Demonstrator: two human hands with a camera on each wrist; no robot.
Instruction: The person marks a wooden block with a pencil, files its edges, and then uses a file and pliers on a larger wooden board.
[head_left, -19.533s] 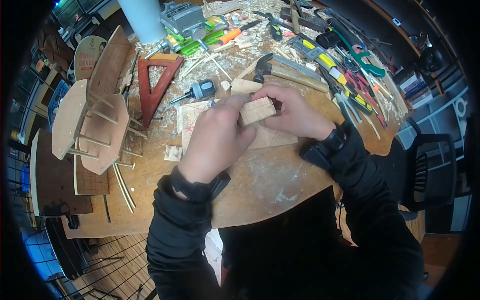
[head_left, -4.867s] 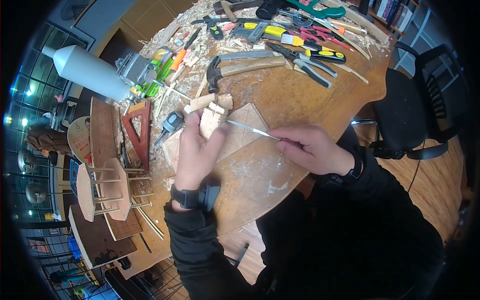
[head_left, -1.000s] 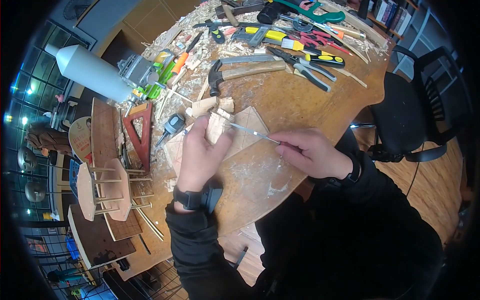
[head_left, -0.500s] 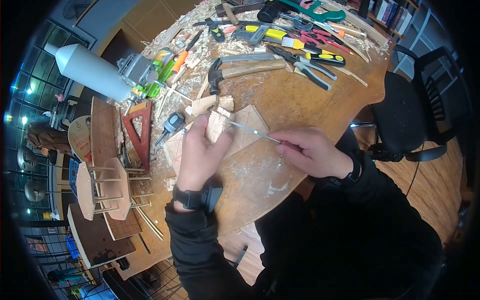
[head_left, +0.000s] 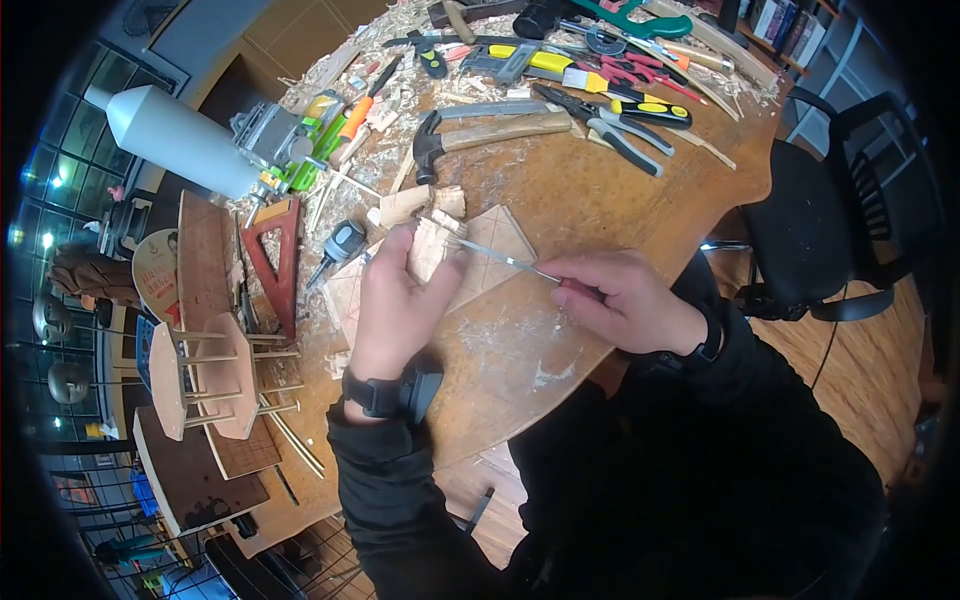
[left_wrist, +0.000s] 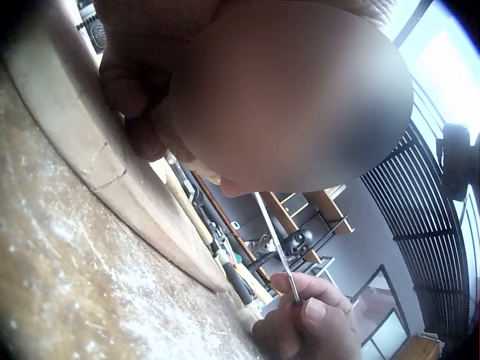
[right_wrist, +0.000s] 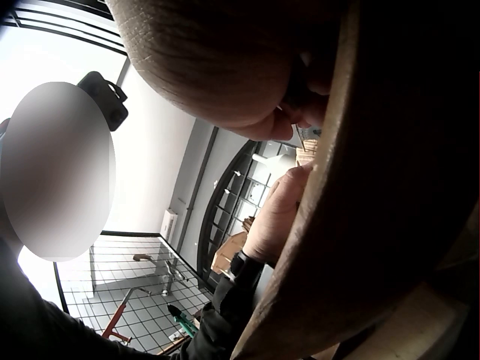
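Observation:
In the head view my left hand (head_left: 390,300) holds a pale wooden block (head_left: 430,248) between thumb and fingers, its notched end facing away from me. My right hand (head_left: 625,305) pinches the dark red handle of a slim metal file (head_left: 505,259). The file's blade crosses to the block and its tip overlaps the notched end. Beneath the block lies a flat board (head_left: 500,232) with pencil lines. In the left wrist view the file (left_wrist: 276,244) runs from the right fingertips toward the left hand, with the block mostly hidden. The right wrist view shows the left hand (right_wrist: 276,217) beyond the table edge.
Past the block lie two wood pieces (head_left: 405,205) and a claw hammer (head_left: 490,138). A small power tool (head_left: 342,245) and a red triangle (head_left: 275,262) sit left. Pliers (head_left: 625,145), brush and knives lie at the back right. A pegged wooden model (head_left: 225,375) stands left.
Earlier both hands held a block; since then the right hand has taken up the file. Over the last second the file's tip has slid farther over the block's notched end.

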